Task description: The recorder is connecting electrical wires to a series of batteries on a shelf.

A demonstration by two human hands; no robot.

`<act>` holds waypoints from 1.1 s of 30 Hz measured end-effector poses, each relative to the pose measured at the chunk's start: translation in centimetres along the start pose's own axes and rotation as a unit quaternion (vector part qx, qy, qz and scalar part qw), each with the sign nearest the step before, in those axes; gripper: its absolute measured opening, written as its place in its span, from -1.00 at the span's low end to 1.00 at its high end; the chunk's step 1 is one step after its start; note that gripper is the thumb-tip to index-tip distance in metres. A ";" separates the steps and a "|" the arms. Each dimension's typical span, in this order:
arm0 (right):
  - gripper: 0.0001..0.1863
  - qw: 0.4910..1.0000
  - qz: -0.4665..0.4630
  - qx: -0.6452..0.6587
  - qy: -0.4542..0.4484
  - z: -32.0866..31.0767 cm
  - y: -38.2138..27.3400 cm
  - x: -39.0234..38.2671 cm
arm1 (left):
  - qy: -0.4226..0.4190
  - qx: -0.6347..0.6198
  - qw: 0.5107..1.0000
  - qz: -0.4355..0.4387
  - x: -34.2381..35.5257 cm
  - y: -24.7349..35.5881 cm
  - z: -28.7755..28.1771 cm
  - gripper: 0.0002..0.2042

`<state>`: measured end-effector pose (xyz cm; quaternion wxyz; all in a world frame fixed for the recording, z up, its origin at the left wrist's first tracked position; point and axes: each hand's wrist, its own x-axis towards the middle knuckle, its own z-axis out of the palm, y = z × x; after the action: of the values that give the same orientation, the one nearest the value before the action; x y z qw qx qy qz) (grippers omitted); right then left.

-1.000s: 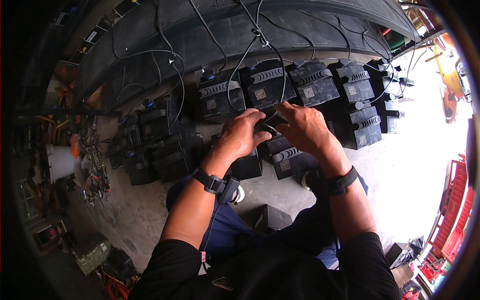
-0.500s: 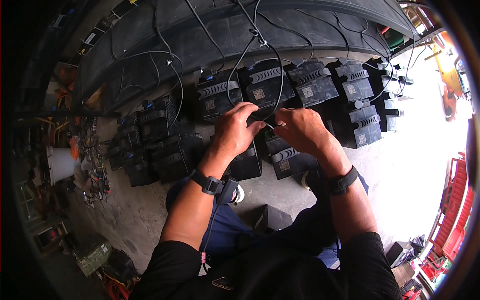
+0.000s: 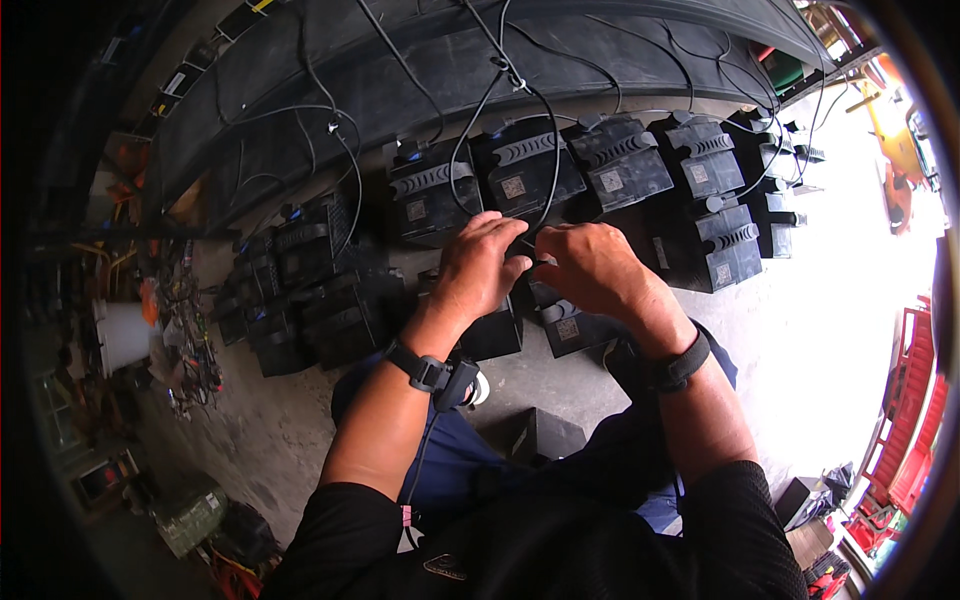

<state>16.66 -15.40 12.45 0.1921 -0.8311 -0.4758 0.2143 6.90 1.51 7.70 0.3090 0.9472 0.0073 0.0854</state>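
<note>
My left hand (image 3: 481, 268) and my right hand (image 3: 592, 268) meet over the rows of black boxes, thumbs and fingertips pinched together. Between them run the lower ends of a black cable loop (image 3: 555, 140), which hangs from a white tie (image 3: 519, 86) above. The fingers of both hands are closed on these ends; the exact joint is hidden by the fingertips. Just beyond the hands stands a row of black boxes with ribbed grey handles, one of them a box (image 3: 640, 178) with a square code label. Beneath my right hand is another such box (image 3: 580, 330).
A long dark panel (image 3: 420, 75) with several hanging cables spans the far side. More boxes (image 3: 725, 260) stand at right and left. A small black block (image 3: 552, 436) lies on the concrete floor between my legs. Red metal parts (image 3: 905, 410) are at the far right.
Both hands have drawn closer together, the right one shifting left, and the pale piece seen between them is now mostly covered. The view has shifted slightly.
</note>
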 end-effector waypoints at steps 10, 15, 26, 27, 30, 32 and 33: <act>-0.75 1.000 0.012 0.004 0.008 0.2 0.2 0.0 | -0.043 -0.027 0.996 -0.072 0.2 0.6 -0.2 -0.66; -0.74 1.000 0.003 0.009 0.013 0.6 0.5 0.0 | -0.064 -0.025 0.992 -0.107 0.3 0.7 -0.3 -0.72; -0.68 0.999 0.024 0.024 0.005 0.4 0.8 -0.3 | 0.011 -0.054 0.996 -0.063 0.3 0.0 0.4 -0.76; -0.68 1.000 0.018 0.025 -0.002 0.4 0.7 -0.2 | 0.005 -0.052 0.996 -0.075 0.3 0.1 0.1 -0.79; -0.67 0.999 0.023 0.016 -0.024 0.5 0.6 0.2 | -0.001 -0.060 0.995 -0.081 0.2 -0.3 -0.1 -0.78; -0.68 0.999 0.024 0.014 -0.021 0.6 0.5 0.4 | 0.003 -0.054 0.995 -0.086 0.2 -0.6 0.0 -0.78; -0.68 0.999 0.031 0.013 -0.020 0.7 0.6 0.4 | 0.013 -0.045 0.996 -0.079 0.3 -0.5 0.1 -0.78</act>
<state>16.88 -15.27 11.54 0.1865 -0.8384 -0.4507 0.2434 7.26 1.88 7.39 0.3571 0.9276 0.0824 0.0728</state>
